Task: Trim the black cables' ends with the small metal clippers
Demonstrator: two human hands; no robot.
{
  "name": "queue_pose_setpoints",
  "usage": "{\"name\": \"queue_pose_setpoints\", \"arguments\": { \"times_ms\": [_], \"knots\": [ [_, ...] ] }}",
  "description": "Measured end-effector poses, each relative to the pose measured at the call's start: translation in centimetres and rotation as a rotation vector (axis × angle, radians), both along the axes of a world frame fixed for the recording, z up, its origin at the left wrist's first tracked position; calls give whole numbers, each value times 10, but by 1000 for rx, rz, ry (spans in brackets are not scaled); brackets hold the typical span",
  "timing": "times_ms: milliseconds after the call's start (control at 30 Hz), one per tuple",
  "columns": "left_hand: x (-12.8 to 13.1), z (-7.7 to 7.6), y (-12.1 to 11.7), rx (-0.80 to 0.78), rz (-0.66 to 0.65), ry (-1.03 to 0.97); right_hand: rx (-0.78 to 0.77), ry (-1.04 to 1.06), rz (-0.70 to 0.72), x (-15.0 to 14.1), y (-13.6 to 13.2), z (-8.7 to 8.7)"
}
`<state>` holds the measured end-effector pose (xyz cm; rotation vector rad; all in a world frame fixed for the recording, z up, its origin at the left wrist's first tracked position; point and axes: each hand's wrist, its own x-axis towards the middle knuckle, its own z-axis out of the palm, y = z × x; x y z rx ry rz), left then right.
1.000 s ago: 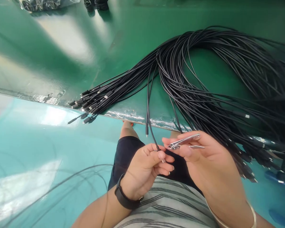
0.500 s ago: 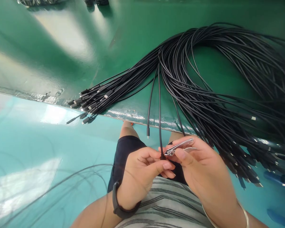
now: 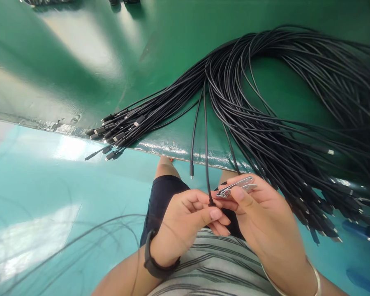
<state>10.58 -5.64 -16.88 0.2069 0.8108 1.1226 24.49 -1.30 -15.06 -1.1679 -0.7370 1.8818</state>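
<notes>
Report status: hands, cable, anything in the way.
Left hand pinching black cable near its end. Right hand holding nail clippers close by. Cable bundle on green bench, beside right hand.

The thin black cables (image 3: pixel 206 144) have a smooth, matt rubber skin, and their small plugs (image 3: pixel 138 121) look like hard plastic with metal tips. The nail clipper (image 3: pixel 236 187) is of bright polished steel. The dark green surface (image 3: pixel 172 49) is very glossy, and the pale turquoise painted floor (image 3: pixel 33 172) also shines. The grey striped shirt (image 3: pixel 216 255) is soft cloth.
</notes>
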Motion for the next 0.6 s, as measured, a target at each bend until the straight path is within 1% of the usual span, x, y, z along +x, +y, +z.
{"name": "queue_pose_setpoints", "arguments": {
  "times_ms": [100, 167, 200, 267, 367, 433, 500, 600],
  "knots": [
    [-8, -7, 1, 65, -157, -177, -12, 34, -25, 1, 2, 1],
    [-13, -8, 0, 66, -226, -216, -20, 50, -25, 2, 1, 2],
    [-15, -6, 0, 57, -242, -191, -24, 60, -21, 2, 0, 3],
    [-15, -2, 0, 21, -212, -67, -25, 80, 1, 1, -3, 4],
    [-9, 8, 2, -64, -61, 167, -3, 101, 34, -2, -9, 4],
    [-4, 13, 4, -111, -2, 276, 15, 91, 34, -5, -11, 4],
    [0, 17, 5, -123, 6, 332, 24, 64, 33, -7, -13, 4],
    [3, 19, 4, -119, 13, 365, 17, 17, 30, -8, -12, 5]
  ]
}}
